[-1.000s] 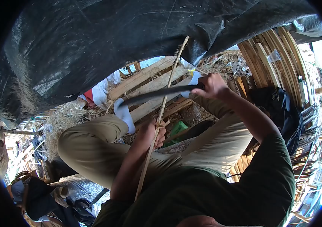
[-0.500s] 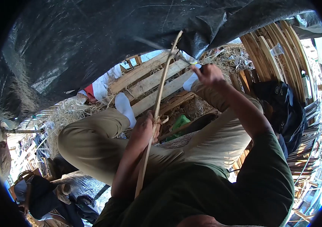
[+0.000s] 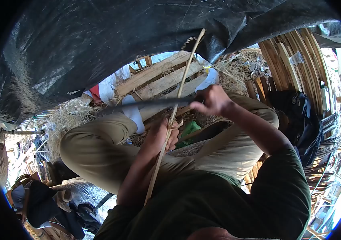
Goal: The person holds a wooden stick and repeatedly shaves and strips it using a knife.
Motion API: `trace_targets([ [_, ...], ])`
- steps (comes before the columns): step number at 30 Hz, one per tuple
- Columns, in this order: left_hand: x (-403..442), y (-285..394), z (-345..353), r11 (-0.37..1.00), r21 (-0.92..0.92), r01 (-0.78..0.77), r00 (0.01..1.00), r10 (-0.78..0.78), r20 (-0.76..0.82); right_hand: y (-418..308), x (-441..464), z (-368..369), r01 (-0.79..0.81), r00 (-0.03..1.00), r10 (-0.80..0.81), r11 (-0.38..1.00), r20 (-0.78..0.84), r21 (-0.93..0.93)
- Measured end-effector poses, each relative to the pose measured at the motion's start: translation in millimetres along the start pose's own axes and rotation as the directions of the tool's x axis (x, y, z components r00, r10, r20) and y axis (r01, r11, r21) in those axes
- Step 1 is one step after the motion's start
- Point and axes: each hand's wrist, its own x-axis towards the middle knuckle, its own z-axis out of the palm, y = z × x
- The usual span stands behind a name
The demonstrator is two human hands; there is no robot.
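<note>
My left hand [image 3: 163,136] is wrapped round a long, thin wooden stick [image 3: 186,73] between my knees. The stick slants from beside my chest up toward the black sheet, and a thin curled shaving [image 3: 187,42] hangs near its far end. In my right hand [image 3: 214,100] is a knife, closed in the fist so that its handle is mostly hidden. Its long dark blade [image 3: 154,103], smeared by motion, points left and crosses the stick just beyond my left hand. Whether the edge touches the wood I cannot tell.
A black plastic sheet [image 3: 98,36] hangs over the far side. Wooden slats [image 3: 158,86] and straw [image 3: 68,124] lie around my feet. Something green [image 3: 189,131] is between my legs. A dark bag [image 3: 296,116] rests at right; a person in dark clothes [image 3: 44,206] is at lower left.
My right hand has moved toward me and slightly left, bringing the blade down along the stick toward my left hand. The stick's far end has shifted right, and a curled shaving now shows there.
</note>
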Motion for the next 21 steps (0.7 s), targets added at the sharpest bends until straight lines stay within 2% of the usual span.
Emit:
trace_targets([
  [3, -3, 6, 5, 0.988, -0.131, 0.087, 0.991, -0.072, 0.114, 28, 6, -5, -0.112, 0.993, 0.104, 0.983, 0.062, 0.142],
  [4, -5, 10, 3, 0.975, -0.2, 0.098, 0.99, -0.074, 0.123, 44, 5, -4, -0.298, 0.952, 0.288, 0.95, 0.099, 0.094],
  [5, -6, 15, 1, 0.957, -0.271, 0.108, 0.989, -0.074, 0.13, 53, 0, 3, -0.195, 0.98, 0.19, 0.977, -0.063, -0.082],
  [6, -4, 14, -3, 0.939, -0.316, 0.136, 0.975, -0.07, 0.212, 54, 0, 4, -0.147, 0.971, 0.084, 0.949, -0.223, -0.28],
  [8, 3, 12, -4, 0.93, -0.345, 0.124, 0.969, -0.038, 0.245, 48, -6, 14, -0.149, 0.981, 0.109, 0.953, -0.161, -0.263],
  [9, 5, 10, -3, 0.924, -0.363, 0.121, 0.965, -0.025, 0.26, 21, 1, 0, -0.296, 0.95, 0.297, 0.955, 0.091, -0.026],
  [10, 5, 7, -1, 0.912, -0.382, 0.148, 0.959, -0.039, 0.279, 5, 3, -5, -0.071, 0.996, 0.072, 0.997, -0.055, 0.016],
  [13, 3, 5, 1, 0.892, -0.404, 0.206, 0.943, -0.071, 0.324, 19, 9, -16, -0.016, 0.999, 0.016, 1.0, 0.034, -0.016],
  [14, 2, 6, 0, 0.889, -0.405, 0.214, 0.94, -0.075, 0.331, 43, 8, -2, -0.171, 0.982, 0.172, 0.985, -0.079, 0.018],
  [15, 1, 7, -1, 0.886, -0.406, 0.222, 0.937, -0.079, 0.34, 55, 21, -6, -0.353, 0.935, 0.352, 0.935, 0.044, 0.017],
  [16, 4, 8, 1, 0.9, -0.387, 0.202, 0.94, -0.067, 0.335, 52, 13, -6, -0.292, 0.955, 0.289, 0.956, -0.063, -0.042],
  [18, 2, 9, -2, 0.881, -0.434, 0.187, 0.931, -0.018, 0.365, 34, 15, -7, -0.311, 0.95, 0.31, 0.947, -0.028, -0.083],
  [19, 2, 9, -3, 0.869, -0.459, 0.184, 0.926, 0.004, 0.378, 26, 18, -5, -0.391, 0.911, 0.396, 0.918, 0.118, -0.063],
  [20, 4, 10, -3, 0.87, -0.454, 0.191, 0.912, 0.014, 0.41, 14, 13, -5, -0.212, 0.976, 0.218, 0.962, 0.016, -0.17],
  [21, 3, 9, -1, 0.87, -0.447, 0.209, 0.911, -0.007, 0.412, 17, 13, -5, -0.147, 0.989, 0.145, 0.981, -0.02, -0.127],
])
